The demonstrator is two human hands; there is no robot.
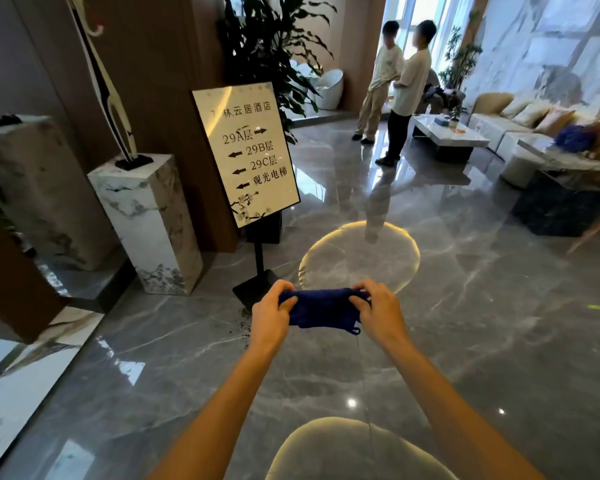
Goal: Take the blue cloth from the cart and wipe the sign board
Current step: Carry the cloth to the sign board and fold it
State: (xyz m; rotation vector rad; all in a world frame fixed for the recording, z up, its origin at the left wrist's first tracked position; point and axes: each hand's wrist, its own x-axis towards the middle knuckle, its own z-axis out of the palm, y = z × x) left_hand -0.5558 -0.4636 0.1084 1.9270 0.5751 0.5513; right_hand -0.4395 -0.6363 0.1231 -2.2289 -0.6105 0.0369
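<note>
Blue cloth [321,308] gripped by left hand [270,315], right hand [381,311]; sign board [246,152] apart.

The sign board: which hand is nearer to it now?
Left. The left hand grips the blue cloth below the sign board, by its base; the right hand grips the cloth's other end, farther right.

You stand on a glossy grey marble floor [482,306] with two round pools of light reflected in it. To your left are two veined marble pedestals [146,223] carrying slim sculptures, with a large leafy plant [274,53] behind. Ahead on the right, two people [395,88] stand near a low white coffee table [447,135] and a cream sofa [510,116].
</note>
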